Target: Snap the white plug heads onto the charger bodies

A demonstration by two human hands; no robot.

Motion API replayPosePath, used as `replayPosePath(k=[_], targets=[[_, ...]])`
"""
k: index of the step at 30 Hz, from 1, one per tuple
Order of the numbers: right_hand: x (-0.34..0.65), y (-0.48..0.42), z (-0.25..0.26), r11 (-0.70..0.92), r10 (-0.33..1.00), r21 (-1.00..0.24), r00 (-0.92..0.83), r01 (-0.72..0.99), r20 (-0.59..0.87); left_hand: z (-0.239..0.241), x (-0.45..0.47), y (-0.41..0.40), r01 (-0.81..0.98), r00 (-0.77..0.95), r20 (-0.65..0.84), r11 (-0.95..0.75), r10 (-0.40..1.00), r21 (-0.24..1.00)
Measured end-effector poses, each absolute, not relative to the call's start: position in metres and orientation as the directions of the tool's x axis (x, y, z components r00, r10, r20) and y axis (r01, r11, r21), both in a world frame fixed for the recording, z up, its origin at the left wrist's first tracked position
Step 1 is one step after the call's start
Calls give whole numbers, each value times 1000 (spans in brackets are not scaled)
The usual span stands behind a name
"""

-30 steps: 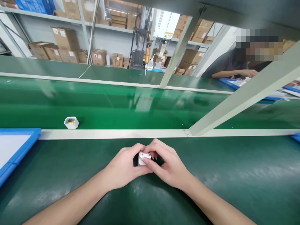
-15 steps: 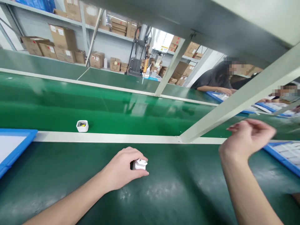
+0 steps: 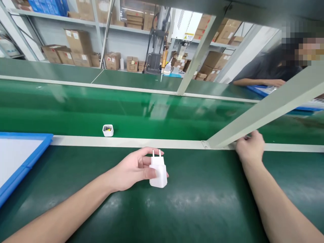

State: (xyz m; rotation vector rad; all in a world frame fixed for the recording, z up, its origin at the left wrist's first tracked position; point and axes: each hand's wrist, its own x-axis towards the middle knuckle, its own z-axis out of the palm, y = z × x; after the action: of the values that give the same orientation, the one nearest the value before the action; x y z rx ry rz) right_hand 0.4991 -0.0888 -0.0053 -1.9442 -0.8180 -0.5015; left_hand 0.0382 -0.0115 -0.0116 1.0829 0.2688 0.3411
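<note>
My left hand point(image 3: 133, 168) grips a white plug adapter point(image 3: 158, 171) over the dark green bench mat, its two pins pointing up. My right hand point(image 3: 249, 146) is out to the right at the pale rail, by the foot of a slanted frame bar; its fingers curl at the rail's edge and what they hold, if anything, is hidden. A small white open shell point(image 3: 108, 130) with parts inside lies on the bright green conveyor belt point(image 3: 63, 114) just beyond the rail.
A blue-rimmed tray point(image 3: 17, 158) with a white sheet lies at the left edge. A slanted grey frame bar point(image 3: 265, 108) crosses the right side. A co-worker's arm point(image 3: 258, 82) rests at a blue tray across the belt. Shelves of cardboard boxes and a press machine point(image 3: 154, 60) stand behind.
My right hand left the adapter, swung out right and came down at the rail. My left hand turned the adapter upright, pins up. The shell on the belt drifted right.
</note>
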Motion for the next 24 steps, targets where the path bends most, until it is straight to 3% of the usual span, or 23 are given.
replayPosePath(k=[3, 5, 7, 9, 12, 16, 21, 24], targets=[[479, -102, 17, -264, 120, -640, 683, 722, 721, -13, 38, -13, -170, 931, -6, 447, 365, 878], [442, -111, 33, -155, 84, -588, 604, 794, 793, -14, 39, -13, -174, 935, -4, 469, 355, 866], [391, -120, 42, 89, 147, -497, 482, 863, 864, -15, 41, -12, -161, 938, -19, 485, 346, 860], [339, -127, 42, 227, 429, -544, 418, 808, 801, -16, 41, -11, -145, 931, -45, 483, 361, 864], [283, -134, 29, 306, 626, -549, 270, 778, 731, -17, 38, -9, -143, 891, -83, 450, 446, 881], [253, -135, 11, 310, 905, -661, 2, 683, 426, -21, 35, -5, -163, 861, -80, 422, 502, 892], [250, -139, 11, 263, 964, -627, -223, 734, 143, -23, 38, 1, -190, 862, -62, 433, 503, 881], [263, -130, 18, 261, 965, -687, -172, 678, 197, -21, 40, 2, -182, 866, -78, 455, 495, 872]])
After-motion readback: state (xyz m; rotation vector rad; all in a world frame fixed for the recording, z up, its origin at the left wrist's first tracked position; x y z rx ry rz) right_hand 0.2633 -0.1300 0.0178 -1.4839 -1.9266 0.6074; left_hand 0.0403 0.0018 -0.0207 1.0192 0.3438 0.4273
